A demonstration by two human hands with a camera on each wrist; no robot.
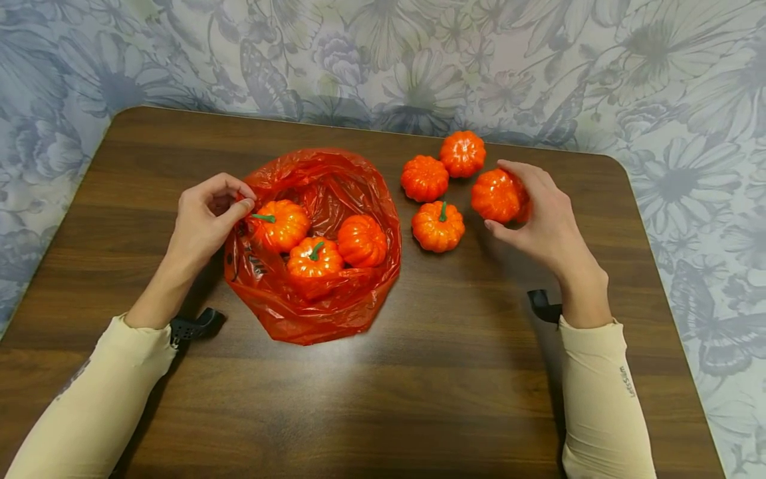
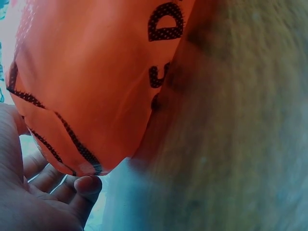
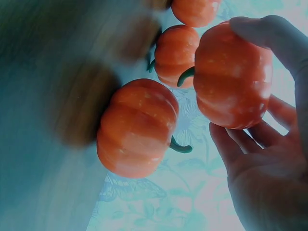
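Note:
With thumb and fingers, my left hand point(image 1: 206, 216) pinches the left rim of a thin red plastic bag point(image 1: 335, 326). Several small orange toy pumpkins lie inside, among them one with a green stem point(image 1: 314, 258) and one on its side point(image 1: 362, 241). Black print shows on the bag point(image 2: 96, 72) in the left wrist view. To the right, my right hand point(image 1: 547, 216) holds a pumpkin point(image 1: 495, 195) between thumb and fingertips. The right wrist view shows this held pumpkin point(image 3: 233, 74) raised, its green stem pointing away from the palm. Another pumpkin point(image 3: 137, 127) stands on the table below it.
Between bag and right hand sit three loose pumpkins: one at the back point(image 1: 463, 154), one left of it point(image 1: 425, 178), one in front point(image 1: 438, 226). The brown wooden table point(image 1: 419, 399) ends at a flower-patterned wall point(image 1: 371, 60).

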